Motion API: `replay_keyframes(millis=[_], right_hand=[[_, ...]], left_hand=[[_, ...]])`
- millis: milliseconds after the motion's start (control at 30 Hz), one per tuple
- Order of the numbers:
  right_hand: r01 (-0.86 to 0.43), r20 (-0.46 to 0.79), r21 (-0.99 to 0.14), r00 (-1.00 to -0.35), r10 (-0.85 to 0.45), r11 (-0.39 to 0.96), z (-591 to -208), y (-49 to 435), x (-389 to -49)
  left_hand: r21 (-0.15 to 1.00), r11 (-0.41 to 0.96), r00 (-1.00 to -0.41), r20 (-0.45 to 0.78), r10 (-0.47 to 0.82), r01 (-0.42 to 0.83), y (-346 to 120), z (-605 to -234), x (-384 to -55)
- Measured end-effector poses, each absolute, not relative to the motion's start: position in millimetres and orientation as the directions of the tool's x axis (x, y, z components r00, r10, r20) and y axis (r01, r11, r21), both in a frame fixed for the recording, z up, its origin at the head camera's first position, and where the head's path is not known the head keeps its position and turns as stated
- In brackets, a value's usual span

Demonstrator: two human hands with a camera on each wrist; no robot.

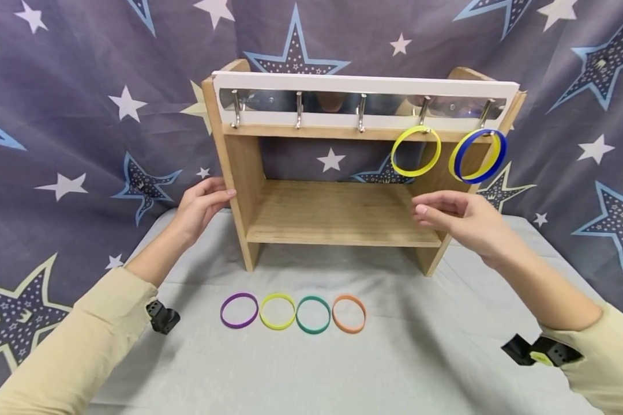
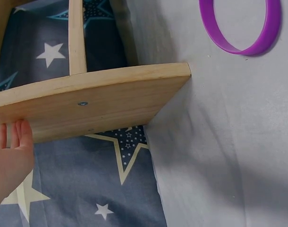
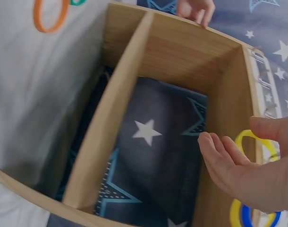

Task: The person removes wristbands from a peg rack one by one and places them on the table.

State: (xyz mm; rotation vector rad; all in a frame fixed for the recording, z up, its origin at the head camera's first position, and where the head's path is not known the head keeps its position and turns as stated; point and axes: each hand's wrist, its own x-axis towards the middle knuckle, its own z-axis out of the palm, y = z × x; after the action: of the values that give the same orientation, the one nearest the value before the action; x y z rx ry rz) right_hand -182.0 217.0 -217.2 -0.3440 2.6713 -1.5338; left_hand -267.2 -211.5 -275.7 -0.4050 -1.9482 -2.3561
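A wooden shelf (image 1: 332, 213) with a row of metal hooks along its white top rail stands on the cloth-covered table. My left hand (image 1: 202, 207) rests its fingers against the shelf's left side panel; the left wrist view shows these fingertips (image 2: 25, 132) touching the wood. My right hand (image 1: 462, 222) hovers before the shelf's right side, fingers loosely bent, holding nothing. Above it, a yellow wristband (image 1: 394, 155) hangs from the fourth hook. On the rightmost hook hang another yellow wristband (image 1: 454, 158) and a blue wristband (image 1: 502, 155).
In a row on the table lie a purple wristband (image 1: 221, 314), a yellow-green wristband (image 1: 262, 316), a teal wristband (image 1: 298, 317) and an orange wristband (image 1: 364, 317). A star-patterned curtain (image 1: 72, 127) hangs behind the shelf and at both sides.
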Motion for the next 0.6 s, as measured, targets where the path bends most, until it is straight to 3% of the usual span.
replay_keyframes(millis=[233,600], right_hand=[[-0.229,0.149,-0.874,-0.966,-0.212,0.428,-202,225,-183],[-0.203,0.149,-0.913,-0.973,-0.176,0.353,-192,232,-187]], left_hand=[[0.957,-0.204,-0.965,0.233,0.12,0.205,-211,-276,-268],[0.959,-0.193,-0.965,0.233,0.121,0.208,-211,-276,-268]])
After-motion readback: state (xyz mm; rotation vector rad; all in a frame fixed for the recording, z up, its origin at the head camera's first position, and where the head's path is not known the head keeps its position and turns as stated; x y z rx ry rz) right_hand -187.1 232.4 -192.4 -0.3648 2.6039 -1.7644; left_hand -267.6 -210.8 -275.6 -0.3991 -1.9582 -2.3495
